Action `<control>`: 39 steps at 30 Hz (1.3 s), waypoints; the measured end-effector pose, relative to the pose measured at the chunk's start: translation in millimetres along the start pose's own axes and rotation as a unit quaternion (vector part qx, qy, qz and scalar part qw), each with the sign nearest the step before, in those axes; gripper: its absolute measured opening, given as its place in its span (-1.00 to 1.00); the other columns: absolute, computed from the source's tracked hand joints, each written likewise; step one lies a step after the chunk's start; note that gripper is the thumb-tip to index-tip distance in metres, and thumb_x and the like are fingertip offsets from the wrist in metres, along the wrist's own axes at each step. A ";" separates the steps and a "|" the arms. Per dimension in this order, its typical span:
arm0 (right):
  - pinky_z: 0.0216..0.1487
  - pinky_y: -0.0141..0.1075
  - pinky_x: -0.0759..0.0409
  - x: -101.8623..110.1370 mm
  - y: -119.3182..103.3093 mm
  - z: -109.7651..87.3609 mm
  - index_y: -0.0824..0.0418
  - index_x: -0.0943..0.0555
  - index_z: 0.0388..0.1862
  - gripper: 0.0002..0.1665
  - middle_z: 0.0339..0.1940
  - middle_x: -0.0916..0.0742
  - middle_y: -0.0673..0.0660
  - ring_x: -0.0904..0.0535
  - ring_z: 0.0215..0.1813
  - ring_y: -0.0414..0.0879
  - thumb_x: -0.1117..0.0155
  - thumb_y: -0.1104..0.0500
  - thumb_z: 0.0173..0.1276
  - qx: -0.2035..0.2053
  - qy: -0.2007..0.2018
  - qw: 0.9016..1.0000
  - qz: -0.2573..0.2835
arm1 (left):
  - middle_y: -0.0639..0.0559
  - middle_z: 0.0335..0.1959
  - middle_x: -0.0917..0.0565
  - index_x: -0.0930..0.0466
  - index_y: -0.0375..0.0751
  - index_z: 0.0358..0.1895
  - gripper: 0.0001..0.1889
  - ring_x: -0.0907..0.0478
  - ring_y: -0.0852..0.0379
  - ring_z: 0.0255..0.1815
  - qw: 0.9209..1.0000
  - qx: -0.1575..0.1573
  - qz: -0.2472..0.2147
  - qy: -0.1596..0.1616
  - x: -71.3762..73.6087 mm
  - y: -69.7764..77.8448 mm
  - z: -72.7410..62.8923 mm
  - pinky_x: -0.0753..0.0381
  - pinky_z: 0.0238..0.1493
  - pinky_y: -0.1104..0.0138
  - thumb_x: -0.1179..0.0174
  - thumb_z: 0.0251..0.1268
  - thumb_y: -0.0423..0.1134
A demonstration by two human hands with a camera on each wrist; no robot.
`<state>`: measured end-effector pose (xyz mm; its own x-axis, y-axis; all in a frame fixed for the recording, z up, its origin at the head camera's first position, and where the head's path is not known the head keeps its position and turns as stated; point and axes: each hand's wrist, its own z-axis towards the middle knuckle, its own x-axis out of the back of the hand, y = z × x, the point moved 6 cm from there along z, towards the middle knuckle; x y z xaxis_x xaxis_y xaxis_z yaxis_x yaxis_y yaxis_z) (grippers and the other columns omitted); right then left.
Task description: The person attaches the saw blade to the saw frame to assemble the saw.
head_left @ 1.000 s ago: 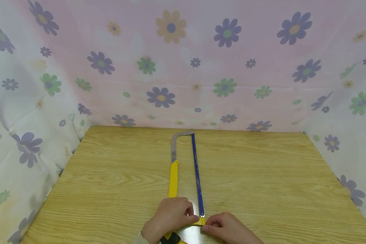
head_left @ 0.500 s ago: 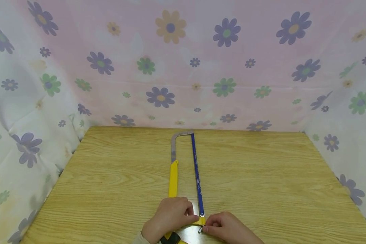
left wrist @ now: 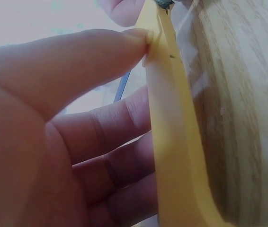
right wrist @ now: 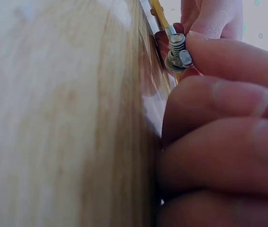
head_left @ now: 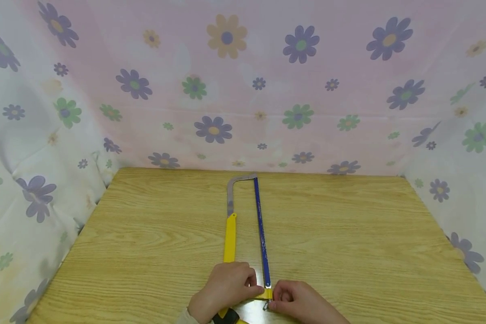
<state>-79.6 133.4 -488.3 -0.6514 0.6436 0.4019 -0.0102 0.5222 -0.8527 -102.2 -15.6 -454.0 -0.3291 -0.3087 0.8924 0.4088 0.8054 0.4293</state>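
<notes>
A hacksaw lies flat on the wooden table in the head view, its yellow and grey frame on the left and its blue blade on the right. My left hand holds the yellow frame at the near end; the left wrist view has the thumb pressed on the yellow bar and the fingers behind it. At the blade's near end, my right hand has its curled fingers and thumb at the metal wing nut. In the right wrist view a fingertip touches the threaded screw beside that nut.
The wooden table reaches back to a flowered cloth, which also hangs along both sides. Part of the saw's handle, yellow and black, shows beneath the left wrist at the bottom edge.
The wing nut has turned and more of it shows left of the right thumb. The right index finger has lifted slightly from the thumb. Left hand and saw have stayed put.
</notes>
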 end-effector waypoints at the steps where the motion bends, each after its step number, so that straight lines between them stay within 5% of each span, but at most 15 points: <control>1: -0.58 -0.43 -0.29 -0.2 0.3 -0.2 0.02 -0.51 -0.49 -0.73 -0.69 -0.50 -0.15 -0.37 -0.60 -0.30 -0.22 -0.13 0.13 -0.002 -0.001 1.000 0.001 | 0.39 -0.67 -0.33 -0.46 0.21 -0.65 -0.70 -0.24 0.39 -0.69 1.000 0.001 -0.001 0.000 0.3 0.1 -0.2 -0.19 -0.66 0.41 -0.11 0.01 0.25; 10: -0.59 -0.45 -0.28 -0.4 -2.2 -1.5 -0.01 -0.56 -0.53 -0.76 -0.73 -0.49 -0.19 -0.35 -0.62 -0.35 -0.18 -0.11 0.17 0.025 -0.003 1.000 -0.011 | 0.39 -0.66 -0.34 -0.47 0.22 -0.65 -0.71 -0.25 0.39 -0.68 1.000 0.001 0.001 0.000 0.8 -0.3 -0.3 -0.20 -0.65 0.41 -0.11 0.01 0.25; 21: -0.54 -0.43 -0.30 -0.6 2.7 2.0 0.02 -0.62 -0.46 -0.74 -0.63 -0.55 -0.17 -0.36 -0.57 -0.33 -0.12 -0.09 0.23 0.009 -0.012 1.000 0.003 | 0.39 -0.66 -0.34 -0.47 0.22 -0.65 -0.71 -0.25 0.39 -0.68 1.000 0.001 0.003 0.003 0.3 -0.8 -0.7 -0.20 -0.65 0.40 -0.11 0.00 0.26; 39: -0.63 -0.46 -0.20 0.6 -2.6 -2.3 -0.03 -0.62 -0.51 -0.70 -0.75 -0.37 -0.18 -0.27 -0.66 -0.34 -0.10 -0.16 0.21 0.014 -0.016 1.000 -0.004 | 0.39 -0.69 -0.33 -0.46 0.21 -0.68 -0.71 -0.25 0.40 -0.69 1.000 -0.001 0.007 0.006 2.4 1.6 -0.6 -0.20 -0.66 0.42 -0.13 -0.01 0.23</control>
<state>-78.2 133.7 -485.1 -0.6748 0.6214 0.3982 -0.0364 0.5108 -0.8589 -101.8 -15.3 -451.1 -0.3133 -0.3025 0.9002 0.4154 0.8087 0.4164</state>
